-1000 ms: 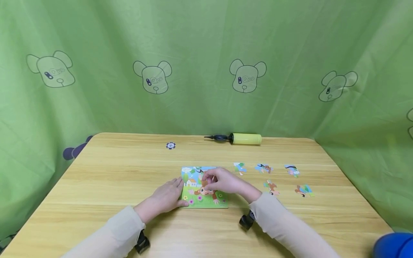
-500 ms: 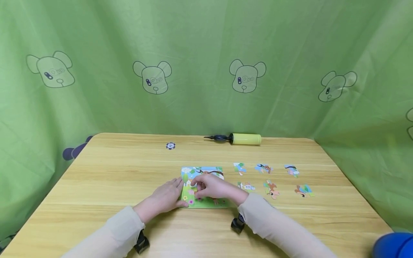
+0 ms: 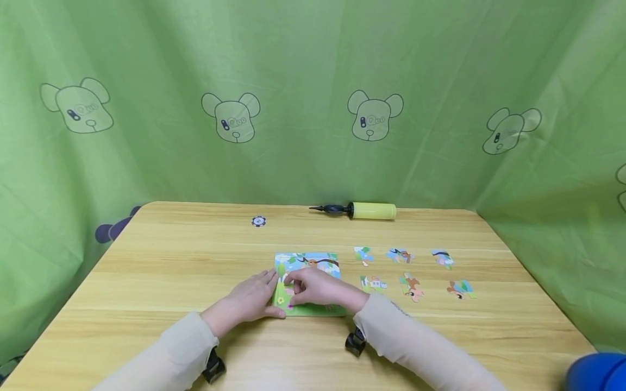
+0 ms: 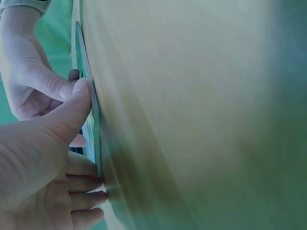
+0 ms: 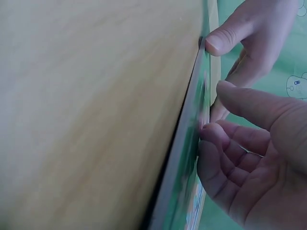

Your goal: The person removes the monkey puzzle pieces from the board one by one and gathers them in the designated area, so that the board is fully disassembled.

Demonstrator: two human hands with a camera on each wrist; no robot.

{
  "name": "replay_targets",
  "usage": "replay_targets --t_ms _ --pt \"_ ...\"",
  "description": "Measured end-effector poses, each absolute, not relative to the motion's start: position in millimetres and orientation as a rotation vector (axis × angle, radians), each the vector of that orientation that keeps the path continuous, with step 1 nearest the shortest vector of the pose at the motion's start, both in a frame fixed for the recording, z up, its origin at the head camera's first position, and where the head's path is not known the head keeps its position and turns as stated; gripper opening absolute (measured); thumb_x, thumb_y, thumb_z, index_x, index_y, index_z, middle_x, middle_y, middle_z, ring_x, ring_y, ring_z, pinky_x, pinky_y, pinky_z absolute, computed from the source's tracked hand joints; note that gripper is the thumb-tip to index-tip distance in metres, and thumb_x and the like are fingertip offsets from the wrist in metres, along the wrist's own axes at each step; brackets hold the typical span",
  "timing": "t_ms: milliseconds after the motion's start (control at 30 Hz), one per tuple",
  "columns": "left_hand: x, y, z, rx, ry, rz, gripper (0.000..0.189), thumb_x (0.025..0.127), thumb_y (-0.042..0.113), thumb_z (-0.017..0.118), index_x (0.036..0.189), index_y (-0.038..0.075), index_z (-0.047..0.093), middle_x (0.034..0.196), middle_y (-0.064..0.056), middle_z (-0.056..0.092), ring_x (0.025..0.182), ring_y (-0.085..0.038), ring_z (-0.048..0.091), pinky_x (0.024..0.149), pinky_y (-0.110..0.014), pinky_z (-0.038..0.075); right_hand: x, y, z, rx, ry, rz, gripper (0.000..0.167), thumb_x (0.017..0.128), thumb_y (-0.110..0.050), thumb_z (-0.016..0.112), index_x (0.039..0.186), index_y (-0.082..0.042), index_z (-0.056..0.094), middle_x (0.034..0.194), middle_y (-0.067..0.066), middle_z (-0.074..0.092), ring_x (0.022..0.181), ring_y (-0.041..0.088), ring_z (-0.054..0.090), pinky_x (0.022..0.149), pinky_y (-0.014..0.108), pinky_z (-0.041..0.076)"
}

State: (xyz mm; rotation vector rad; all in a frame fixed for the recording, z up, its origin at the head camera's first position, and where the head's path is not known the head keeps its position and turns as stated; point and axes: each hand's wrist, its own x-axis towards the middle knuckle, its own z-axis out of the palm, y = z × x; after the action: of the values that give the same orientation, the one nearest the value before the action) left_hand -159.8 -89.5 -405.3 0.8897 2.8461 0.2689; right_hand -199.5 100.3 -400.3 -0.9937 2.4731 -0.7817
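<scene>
In the head view a jigsaw puzzle board point(image 3: 305, 311) lies on the wooden table, its picture of a blue sky, branch and green meadow partly covered by my right hand. My left hand point(image 3: 250, 297) rests along the board's left edge, fingers extended, thumb at the near left corner. Over the left part of the picture is my right hand point(image 3: 317, 286); thumb and index finger stand apart, their tips down at the puzzle. The right wrist view shows the thumb point(image 5: 244, 103) apart from the bent fingers point(image 5: 216, 158), with no piece visible between them.
Several loose puzzle pieces lie right of the board, among them a house piece point(image 3: 373, 283) and a monkey-face piece point(image 3: 412, 288). A yellow hand pump point(image 3: 374, 210) and a round chip point(image 3: 258, 221) lie toward the back. Something blue point(image 3: 598, 372) stands at the lower right.
My right hand has moved left and slightly nearer, from the middle of the puzzle to its left part. The house piece has come into view from behind the arm. My left hand stays put.
</scene>
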Motion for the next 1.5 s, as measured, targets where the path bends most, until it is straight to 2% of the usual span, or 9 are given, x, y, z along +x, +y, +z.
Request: replay_targets --t_ms 167,300,500,567,667,933,1133,1300,1500 --pt "-159 -90 -405 0.889 2.843 0.263 0.092 0.078 0.054 0.062 0.134 -0.013 0.034 0.14 -0.027 0.032 0.127 -0.039 0.033 0.105 -0.044 0.03 -198 97 -399 -0.971 2.521 -0.688 0.048 0.078 -0.017 0.074 0.12 0.001 0.057 0.069 -0.005 0.049 0.06 0.007 0.042 0.054 0.02 0.037" --pt "-159 -90 -404 0.895 2.847 0.253 0.092 0.078 0.054 0.063 0.134 -0.013 0.034 0.14 -0.028 0.032 0.127 -0.039 0.033 0.105 -0.044 0.03 -197 94 -399 -0.984 2.564 -0.582 0.047 0.078 -0.021 0.075 0.118 -0.001 0.059 0.067 -0.005 0.046 0.06 0.007 0.039 0.053 0.019 0.033" --pt "-159 -89 -404 0.89 2.856 0.257 0.093 0.077 0.054 0.064 0.134 -0.014 0.035 0.139 -0.028 0.033 0.127 -0.039 0.034 0.104 -0.044 0.031 -193 92 -399 -1.002 2.608 -0.518 0.026 0.078 -0.023 0.075 0.093 -0.007 0.061 0.067 -0.004 0.043 0.06 0.008 0.037 0.052 0.02 0.031" --pt "-158 -89 -404 0.892 2.856 0.262 0.093 0.077 0.053 0.064 0.133 -0.014 0.035 0.139 -0.029 0.033 0.127 -0.04 0.034 0.104 -0.044 0.03 -192 92 -399 -0.995 2.614 -0.524 0.024 0.078 -0.023 0.075 0.083 -0.009 0.057 0.066 -0.004 0.042 0.059 0.008 0.036 0.051 0.02 0.03" --pt "-159 -89 -404 0.897 2.856 0.264 0.092 0.077 0.053 0.065 0.133 -0.015 0.035 0.139 -0.029 0.033 0.126 -0.04 0.034 0.104 -0.044 0.03 -191 92 -398 -0.982 2.622 -0.526 0.025 0.077 -0.023 0.076 0.078 -0.01 0.054 0.065 -0.004 0.042 0.058 0.008 0.035 0.051 0.02 0.03" --pt "-159 -89 -405 0.896 2.852 0.255 0.092 0.077 0.053 0.064 0.133 -0.014 0.035 0.139 -0.029 0.032 0.127 -0.04 0.033 0.104 -0.044 0.03 -189 92 -398 -0.969 2.629 -0.556 0.026 0.077 -0.021 0.076 0.092 -0.007 0.061 0.065 -0.004 0.044 0.059 0.009 0.037 0.052 0.021 0.031" --pt "-158 -89 -405 0.895 2.856 0.245 0.092 0.077 0.053 0.064 0.133 -0.014 0.035 0.139 -0.029 0.033 0.126 -0.04 0.034 0.104 -0.044 0.031 -189 92 -400 -0.921 2.629 -0.605 0.043 0.076 -0.02 0.076 0.112 -0.001 0.06 0.07 -0.004 0.048 0.062 0.008 0.042 0.055 0.021 0.037" --pt "-159 -88 -406 0.888 2.859 0.232 0.093 0.077 0.054 0.063 0.134 -0.014 0.035 0.139 -0.028 0.033 0.127 -0.039 0.033 0.105 -0.043 0.03 -190 95 -400 -0.918 2.611 -0.709 0.04 0.076 -0.014 0.076 0.11 -0.001 0.06 0.071 -0.003 0.05 0.062 0.009 0.043 0.055 0.022 0.038" --pt "-159 -88 -406 0.882 2.853 0.232 0.093 0.077 0.055 0.063 0.134 -0.013 0.035 0.139 -0.028 0.033 0.127 -0.039 0.033 0.104 -0.043 0.03 -195 101 -403 -0.937 2.546 -0.906 0.029 0.079 -0.002 0.069 0.107 -0.003 0.06 0.071 0.0 0.052 0.06 0.01 0.048 0.055 0.022 0.042"
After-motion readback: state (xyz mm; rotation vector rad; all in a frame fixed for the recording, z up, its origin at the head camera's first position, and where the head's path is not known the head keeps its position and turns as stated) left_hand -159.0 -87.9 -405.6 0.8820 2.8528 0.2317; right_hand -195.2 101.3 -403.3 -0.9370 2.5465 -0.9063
